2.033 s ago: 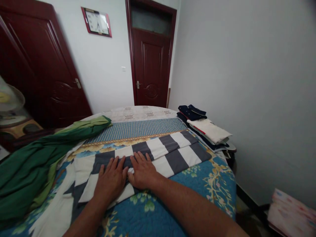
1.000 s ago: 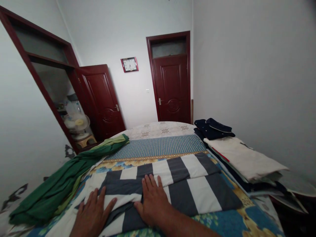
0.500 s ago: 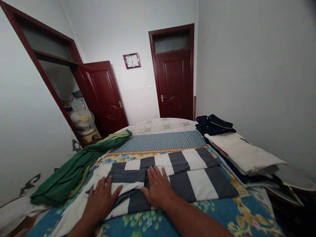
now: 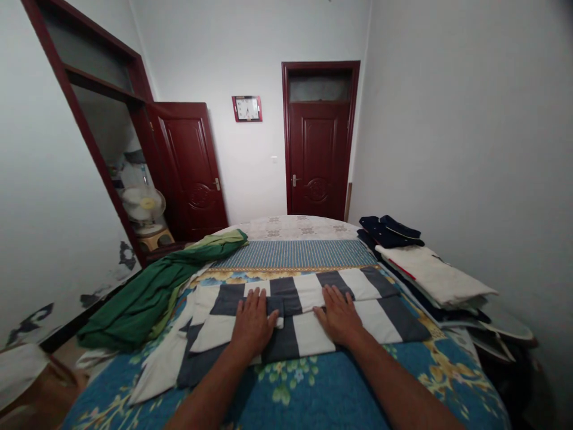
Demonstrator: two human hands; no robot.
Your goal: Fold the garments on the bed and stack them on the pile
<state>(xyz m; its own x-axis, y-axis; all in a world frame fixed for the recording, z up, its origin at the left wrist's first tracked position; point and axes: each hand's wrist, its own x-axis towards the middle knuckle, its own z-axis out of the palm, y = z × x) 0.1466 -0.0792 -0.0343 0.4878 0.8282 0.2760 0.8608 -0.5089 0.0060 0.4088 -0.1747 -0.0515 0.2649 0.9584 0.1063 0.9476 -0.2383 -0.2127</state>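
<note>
A dark grey and white striped garment (image 4: 311, 334), partly folded into a long strip, lies across the bed. My left hand (image 4: 253, 322) rests flat on its left-middle part, fingers outstretched, over a folded-over flap. To the right, my right hand (image 4: 339, 315) lies flat on the stripes, with fingers extended and thumb pointing left. Neither hand grips the cloth. At the left end, a white and grey portion hangs loosely toward the near side, partly hidden by my left forearm.
A crumpled green garment (image 4: 147, 298) lies along the bed's left side. Folded clothes, including a cream one (image 4: 434, 275) and a navy collared one (image 4: 391, 230), are stacked at the right. The floral blue bedcover (image 4: 331, 388) spreads underneath. A fan (image 4: 143, 204) stands beyond the open door (image 4: 185, 161).
Both hands have moved right along the striped garment, still flat. The flap under my left hand looks smoother. The camera view has shifted slightly.
</note>
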